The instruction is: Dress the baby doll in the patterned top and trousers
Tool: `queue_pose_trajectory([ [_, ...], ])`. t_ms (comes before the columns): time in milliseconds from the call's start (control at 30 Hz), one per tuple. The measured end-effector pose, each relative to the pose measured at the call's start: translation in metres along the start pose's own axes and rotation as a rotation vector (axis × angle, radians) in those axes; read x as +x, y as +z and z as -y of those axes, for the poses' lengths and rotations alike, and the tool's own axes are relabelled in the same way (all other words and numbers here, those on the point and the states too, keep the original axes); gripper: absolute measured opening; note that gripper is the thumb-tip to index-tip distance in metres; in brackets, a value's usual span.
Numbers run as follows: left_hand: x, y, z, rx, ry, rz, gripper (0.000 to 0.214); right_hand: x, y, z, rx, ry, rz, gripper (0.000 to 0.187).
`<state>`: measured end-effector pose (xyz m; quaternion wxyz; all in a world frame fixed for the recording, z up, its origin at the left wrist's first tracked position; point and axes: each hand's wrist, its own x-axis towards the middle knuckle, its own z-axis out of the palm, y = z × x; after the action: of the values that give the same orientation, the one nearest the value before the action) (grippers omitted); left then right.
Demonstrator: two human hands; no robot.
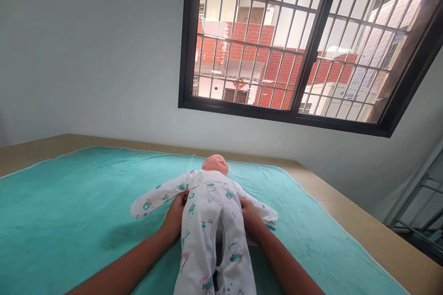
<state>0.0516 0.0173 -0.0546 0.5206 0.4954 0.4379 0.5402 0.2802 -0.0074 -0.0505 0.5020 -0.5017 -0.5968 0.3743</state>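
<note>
A baby doll [215, 164] lies on its back on a turquoise cloth [104, 184], head toward the wall. Its white long-sleeved top [162, 196] has a printed pattern, and both sleeves spread out sideways. White printed baby pants [204, 221] with an open crotch stretch from near the doll's chest toward me. At the pants' left edge, my left hand [176, 214] is closed with its fingers curled in. My right hand [252, 216] grips the opposite edge, below the right sleeve; its fingertips are mostly hidden by the fabric.
The cloth covers a wooden surface [332, 193] whose tan border shows at the back and right. Behind it rises a pale wall [104, 55] with a dark-framed barred window [238, 106]. A grey metal frame [415, 184] stands at the right.
</note>
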Motion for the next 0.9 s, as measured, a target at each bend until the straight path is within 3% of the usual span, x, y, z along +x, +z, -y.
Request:
queue_pose_trajectory([
  [100, 0.0, 0.0, 0.0, -0.017, -0.001, -0.022, 0.041, 0.0, -0.001, 0.002, 0.065, -0.042, 0.108, 0.019],
  [367, 0.0, 0.001, 0.0, -0.113, 0.004, 0.032, 0.04, -0.002, -0.005, 0.001, 0.112, -0.016, 0.132, 0.023],
  [667, -0.004, 0.0, -0.006, -0.04, 0.056, 0.072, 0.037, -0.004, -0.002, 0.003, 0.073, -0.011, 0.053, 0.023],
  [900, -0.006, 0.001, -0.018, -0.22, -0.001, 0.113, 0.033, 0.002, -0.002, -0.008, 0.034, -0.003, 0.047, 0.016],
])
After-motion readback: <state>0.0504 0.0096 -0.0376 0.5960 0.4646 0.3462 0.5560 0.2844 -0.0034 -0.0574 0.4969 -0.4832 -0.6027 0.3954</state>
